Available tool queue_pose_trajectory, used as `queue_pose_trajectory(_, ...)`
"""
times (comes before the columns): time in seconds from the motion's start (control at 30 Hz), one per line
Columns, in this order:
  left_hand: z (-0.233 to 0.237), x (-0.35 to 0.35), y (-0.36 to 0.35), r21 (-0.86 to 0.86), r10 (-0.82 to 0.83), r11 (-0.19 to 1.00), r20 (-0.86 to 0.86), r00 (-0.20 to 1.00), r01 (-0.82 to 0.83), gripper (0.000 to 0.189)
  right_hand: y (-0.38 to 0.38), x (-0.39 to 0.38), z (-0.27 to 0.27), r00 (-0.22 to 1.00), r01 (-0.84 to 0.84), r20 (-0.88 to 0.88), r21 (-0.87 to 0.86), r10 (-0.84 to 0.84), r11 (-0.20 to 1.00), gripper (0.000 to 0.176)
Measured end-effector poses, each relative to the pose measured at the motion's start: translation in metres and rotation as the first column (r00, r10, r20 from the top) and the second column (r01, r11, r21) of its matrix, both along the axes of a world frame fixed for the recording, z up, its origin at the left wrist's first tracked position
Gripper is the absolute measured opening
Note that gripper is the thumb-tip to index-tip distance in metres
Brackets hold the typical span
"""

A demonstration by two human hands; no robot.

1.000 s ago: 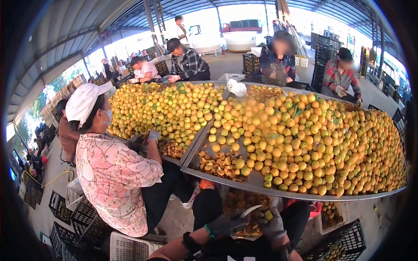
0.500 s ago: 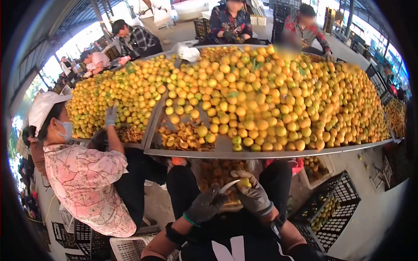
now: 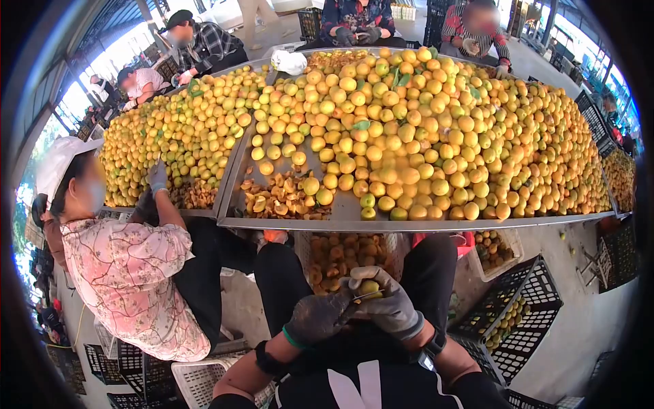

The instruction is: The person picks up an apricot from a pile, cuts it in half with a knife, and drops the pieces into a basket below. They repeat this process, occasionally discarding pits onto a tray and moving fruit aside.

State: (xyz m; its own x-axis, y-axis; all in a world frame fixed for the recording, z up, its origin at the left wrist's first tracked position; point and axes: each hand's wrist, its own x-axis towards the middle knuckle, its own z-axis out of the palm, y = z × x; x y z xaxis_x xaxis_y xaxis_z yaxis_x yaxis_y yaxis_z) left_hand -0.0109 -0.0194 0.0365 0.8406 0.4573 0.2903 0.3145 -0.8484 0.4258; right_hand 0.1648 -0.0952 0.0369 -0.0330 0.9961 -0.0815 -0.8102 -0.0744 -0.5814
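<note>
My right hand (image 3: 394,307), in a grey glove, is closed around a yellow-green apricot-like fruit (image 3: 370,288). My left hand (image 3: 319,319), in a darker glove, is closed on a small knife, its handle hidden in the fingers. The thin knife blade (image 3: 368,296) lies against the fruit. Both hands are close together above my lap. Below and beyond them, between my knees, a crate holds orange fruit pieces (image 3: 346,255). A heap of whole apricots (image 3: 422,136) covers much of the metal table (image 3: 347,206) in front of me.
Cut fruit pieces (image 3: 283,196) lie near the table's front edge (image 3: 409,225). A co-worker in a pink floral shirt (image 3: 129,273) sits close on my left. Other people sit across the table. Black crates (image 3: 524,334) stand on the right, and a white basket (image 3: 204,375) at lower left.
The knife blade has moved from standing up beside the fruit to lying across it. My hands have drawn closer together. The whole view has tilted slightly, and co-workers' hands have shifted.
</note>
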Motion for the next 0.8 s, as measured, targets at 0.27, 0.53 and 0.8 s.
queue_pose_trajectory(0.27, -0.01, -0.007, -0.007, 0.198, -0.016, 0.979, -0.154, 0.988, 0.047, 0.049, -0.006, -0.019, -0.007, 0.994, 0.086, -0.071, 0.1, -0.08, 0.991, 0.057)
queue_pose_trajectory(0.53, -0.025, 0.003, -0.006, 0.053, 0.032, 0.998, -0.097, 0.995, -0.027, 0.033, 0.004, -0.025, -0.011, 0.965, 0.234, -0.121, 0.005, -0.231, 0.972, 0.055)
queue_pose_trajectory(0.8, -0.027, 0.013, 0.006, 0.135, -0.015, 0.99, -0.123, 0.992, 0.032, 0.03, 0.007, -0.023, -0.005, 0.948, 0.29, -0.09, -0.142, -0.304, 0.947, 0.054)
